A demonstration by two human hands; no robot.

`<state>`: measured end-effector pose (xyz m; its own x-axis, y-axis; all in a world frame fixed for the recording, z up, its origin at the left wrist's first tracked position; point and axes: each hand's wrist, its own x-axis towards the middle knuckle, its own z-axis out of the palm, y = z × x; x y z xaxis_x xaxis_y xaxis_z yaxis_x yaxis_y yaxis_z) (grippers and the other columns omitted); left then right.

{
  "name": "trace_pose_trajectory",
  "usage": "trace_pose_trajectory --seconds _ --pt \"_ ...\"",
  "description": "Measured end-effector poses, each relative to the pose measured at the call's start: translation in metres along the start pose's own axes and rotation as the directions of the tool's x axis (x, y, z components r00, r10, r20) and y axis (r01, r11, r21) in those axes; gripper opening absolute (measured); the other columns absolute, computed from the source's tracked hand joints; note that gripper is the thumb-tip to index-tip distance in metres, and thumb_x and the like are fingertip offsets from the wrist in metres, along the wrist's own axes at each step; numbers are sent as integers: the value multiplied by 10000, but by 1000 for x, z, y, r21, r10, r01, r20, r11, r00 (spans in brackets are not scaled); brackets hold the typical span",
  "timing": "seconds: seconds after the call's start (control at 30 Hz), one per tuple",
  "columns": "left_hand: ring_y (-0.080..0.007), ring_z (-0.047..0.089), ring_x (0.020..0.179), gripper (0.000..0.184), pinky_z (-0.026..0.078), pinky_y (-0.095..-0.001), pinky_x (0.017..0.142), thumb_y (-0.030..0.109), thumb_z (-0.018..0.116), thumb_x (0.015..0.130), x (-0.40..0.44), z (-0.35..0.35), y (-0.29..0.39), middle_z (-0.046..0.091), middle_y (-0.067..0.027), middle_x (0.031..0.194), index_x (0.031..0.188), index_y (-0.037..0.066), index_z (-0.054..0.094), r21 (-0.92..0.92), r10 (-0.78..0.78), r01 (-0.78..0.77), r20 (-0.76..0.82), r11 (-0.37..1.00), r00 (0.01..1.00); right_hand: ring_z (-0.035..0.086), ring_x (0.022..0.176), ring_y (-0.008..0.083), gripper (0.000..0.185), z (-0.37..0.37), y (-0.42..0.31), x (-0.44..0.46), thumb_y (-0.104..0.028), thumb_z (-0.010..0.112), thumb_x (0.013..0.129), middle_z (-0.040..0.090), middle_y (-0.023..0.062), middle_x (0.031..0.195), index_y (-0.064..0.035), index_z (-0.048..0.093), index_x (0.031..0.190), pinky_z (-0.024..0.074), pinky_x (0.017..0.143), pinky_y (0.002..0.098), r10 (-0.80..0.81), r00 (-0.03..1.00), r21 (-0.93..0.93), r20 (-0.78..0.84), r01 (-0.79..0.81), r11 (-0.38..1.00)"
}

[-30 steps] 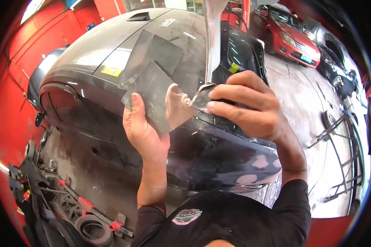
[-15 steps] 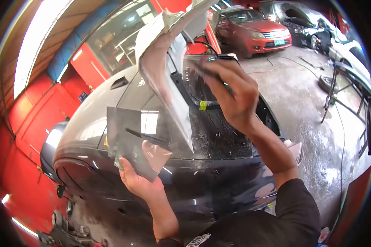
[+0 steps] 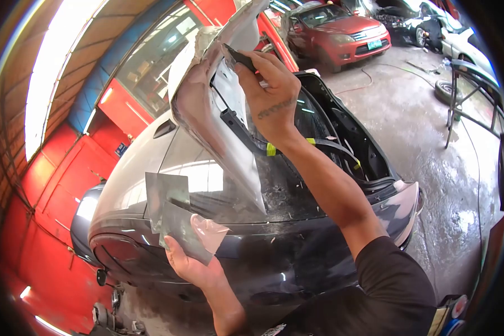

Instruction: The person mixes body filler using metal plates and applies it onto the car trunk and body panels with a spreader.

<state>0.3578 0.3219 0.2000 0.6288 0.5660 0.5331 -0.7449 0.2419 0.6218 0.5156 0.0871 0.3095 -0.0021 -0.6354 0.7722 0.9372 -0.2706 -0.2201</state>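
Note:
My left hand (image 3: 196,266) is closed on the lower edge of a flat grey mixing board (image 3: 180,224), thumb on top. Pinkish putty (image 3: 209,231) is spread at the board's right side. My right hand (image 3: 271,92), raised higher, pinches a dark putty spreader (image 3: 239,57). The spreader's tip meets, or is very near, the edge of a raised white car panel (image 3: 193,106) with pinkish patches. That panel stands tilted over the rear of a dark car (image 3: 285,246). A black strip with yellow tape (image 3: 270,149) runs below my right wrist.
A red car (image 3: 341,36) is parked at the back, with other cars to its right. On the wet floor stand a black metal rack (image 3: 470,106) and a loose wheel (image 3: 443,89). Red walls line the left. Hoses lie across the floor.
My right hand has moved up and left, bringing the spreader to the raised panel's edge. The left hand still holds the board with putty. The camera view has shifted slightly.

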Motion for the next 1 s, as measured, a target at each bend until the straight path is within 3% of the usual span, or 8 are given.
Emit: trace_pose_trajectory --seconds 0.17,0.27,0.37,0.57,0.67,0.87,0.97,1.0 --pt "-247 673 1118 400 540 -410 998 283 568 1081 3 -9 -2 674 -142 1226 1282 -60 614 -6 -25 25 41 1000 999 702 816 295 206 5 6 5 11 732 867 723 150 1001 21 743 1073 561 703 356 -102 994 -63 -30 100 993" --pt "-248 674 1116 400 540 -410 998 284 569 1080 2 -9 -4 676 -143 1224 1279 -60 616 -8 -27 27 25 1000 999 715 776 208 224 10 6 6 13 744 874 743 136 1009 25 757 1097 560 681 297 -242 970 -169 2 239 956" --pt "-248 674 1116 398 540 -409 999 285 572 1079 2 -10 -6 678 -145 1224 1272 -59 621 -12 -28 28 13 1000 1000 716 785 225 221 13 -6 -2 10 744 872 743 142 1013 27 757 1091 561 684 301 -236 970 -116 61 242 963" --pt "-245 680 1105 401 541 -407 996 289 574 1077 5 -17 -8 683 -144 1215 1270 -60 624 -9 -38 39 32 999 999 715 776 210 225 0 -6 6 2 747 868 749 140 1019 30 760 1091 559 683 292 -198 980 -129 -17 194 973" --pt "-244 686 1092 403 547 -403 985 290 569 1080 3 -13 -8 687 -143 1204 1270 -61 625 1 -25 25 -4 1000 1000 699 889 319 218 5 -1 8 4 711 868 722 151 1026 31 745 1082 558 780 385 -141 990 -102 17 142 985" --pt "-247 695 1076 410 559 -400 968 295 557 1085 4 -19 -7 694 -147 1188 1267 -65 627 15 -15 15 -11 1000 1000 696 914 321 217 13 -4 2 -7 717 869 720 152 1029 29 748 1081 555 788 389 -148 987 -66 55 152 986" --pt "-249 698 1074 415 561 -401 966 298 553 1086 4 -20 -5 694 -152 1186 1266 -69 626 25 -15 15 -19 1000 1000 718 803 214 232 17 -7 -2 23 736 865 742 134 1011 30 760 1095 558 694 293 -249 966 -142 65 256 956" --pt "-250 699 1074 417 562 -401 965 298 552 1086 4 -20 -4 694 -154 1185 1265 -71 625 27 -18 18 -17 999 1000 718 807 218 231 17 -9 -4 24 737 864 741 133 1007 30 760 1094 558 696 293 -253 965 -128 69 260 957"
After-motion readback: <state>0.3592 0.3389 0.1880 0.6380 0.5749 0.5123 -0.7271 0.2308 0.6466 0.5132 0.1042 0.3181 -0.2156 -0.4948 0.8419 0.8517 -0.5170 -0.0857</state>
